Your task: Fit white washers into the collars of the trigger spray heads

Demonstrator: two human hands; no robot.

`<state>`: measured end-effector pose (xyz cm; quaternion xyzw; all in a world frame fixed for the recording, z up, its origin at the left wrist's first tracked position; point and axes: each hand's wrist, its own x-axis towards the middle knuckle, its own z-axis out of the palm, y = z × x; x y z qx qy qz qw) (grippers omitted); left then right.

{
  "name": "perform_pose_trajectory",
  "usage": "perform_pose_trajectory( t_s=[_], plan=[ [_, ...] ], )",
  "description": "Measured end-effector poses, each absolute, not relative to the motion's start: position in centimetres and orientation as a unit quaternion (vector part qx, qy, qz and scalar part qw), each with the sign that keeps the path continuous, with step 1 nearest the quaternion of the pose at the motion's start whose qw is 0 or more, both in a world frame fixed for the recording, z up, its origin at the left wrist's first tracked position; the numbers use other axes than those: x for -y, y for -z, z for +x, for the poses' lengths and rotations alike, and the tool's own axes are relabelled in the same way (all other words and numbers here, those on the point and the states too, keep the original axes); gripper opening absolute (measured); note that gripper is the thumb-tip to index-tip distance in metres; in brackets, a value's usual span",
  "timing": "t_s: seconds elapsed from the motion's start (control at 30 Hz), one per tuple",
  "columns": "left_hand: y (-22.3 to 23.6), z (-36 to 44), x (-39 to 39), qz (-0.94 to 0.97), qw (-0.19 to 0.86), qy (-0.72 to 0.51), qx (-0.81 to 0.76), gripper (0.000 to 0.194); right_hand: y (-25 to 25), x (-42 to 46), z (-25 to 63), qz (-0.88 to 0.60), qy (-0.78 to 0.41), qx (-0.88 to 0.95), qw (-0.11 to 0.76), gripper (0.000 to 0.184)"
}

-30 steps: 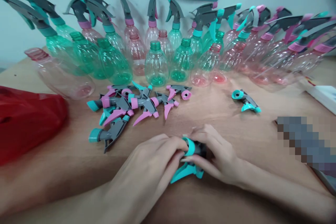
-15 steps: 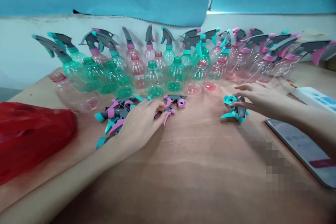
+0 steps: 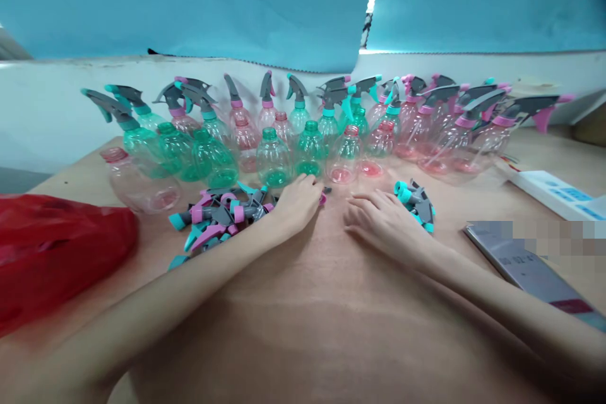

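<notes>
My left hand (image 3: pixel 299 203) rests low over the table with its fingers closed round a pink and grey trigger spray head (image 3: pixel 323 198); most of that head is hidden behind the fingers. To its left lies a loose pile of grey, pink and turquoise spray heads (image 3: pixel 213 221). My right hand (image 3: pixel 381 221) is palm down, fingers stretched and slightly apart, holding nothing visible. Just beyond it on the right lie turquoise and grey spray heads (image 3: pixel 419 204). Uncapped green bottles (image 3: pixel 274 158) and pink bottles (image 3: pixel 344 154) stand in front of both hands.
Behind stand several bottles with spray heads fitted (image 3: pixel 490 129). A red plastic bag (image 3: pixel 61 246) lies at left. On the right are a phone (image 3: pixel 521 265) and a white and blue box (image 3: pixel 558 189). A blue cloth (image 3: pixel 213 6) hangs at the back.
My right hand has left the turquoise spray heads and moved left toward my left hand. My left hand has shifted right along with a pink spray head. The view has tilted slightly upward.
</notes>
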<state>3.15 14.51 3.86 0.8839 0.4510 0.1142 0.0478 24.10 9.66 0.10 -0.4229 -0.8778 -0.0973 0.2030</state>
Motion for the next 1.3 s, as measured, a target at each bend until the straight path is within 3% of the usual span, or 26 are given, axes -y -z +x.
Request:
perform_pose_trajectory(
  t_s=[0.1,0.17,0.3,0.37,0.77,0.97,1.3],
  plan=[
    [-4.6,3.3,-13.3,0.879,0.095,-0.144,-0.444,0.030,0.3,-9.9,23.2,-0.441,0.094,0.858,0.246,0.060],
    [-5.7,3.4,-11.6,0.871,0.135,-0.172,-0.439,0.019,0.2,-9.6,22.4,-0.428,0.083,0.847,0.304,0.068],
    [-8.0,3.2,-7.5,0.843,0.227,-0.191,-0.449,0.014,-0.4,-7.7,20.8,-0.359,0.021,0.845,0.395,0.025],
    [-8.7,2.9,-5.9,0.827,0.259,-0.188,-0.463,0.011,-0.4,-6.6,20.4,-0.341,0.006,0.851,0.400,0.018],
    [-7.1,-0.2,-5.3,0.650,0.587,-0.209,-0.434,0.006,0.4,-5.3,19.7,-0.246,-0.048,0.827,0.503,0.024],
    [-8.2,-0.8,-6.1,0.698,0.546,-0.098,-0.452,0.014,1.5,-4.7,19.3,-0.237,-0.140,0.819,0.504,0.031],
    [-7.7,-1.6,-7.3,0.698,0.607,-0.027,-0.379,0.024,0.5,-3.8,18.3,-0.236,-0.203,0.804,0.507,0.034]
  ],
)
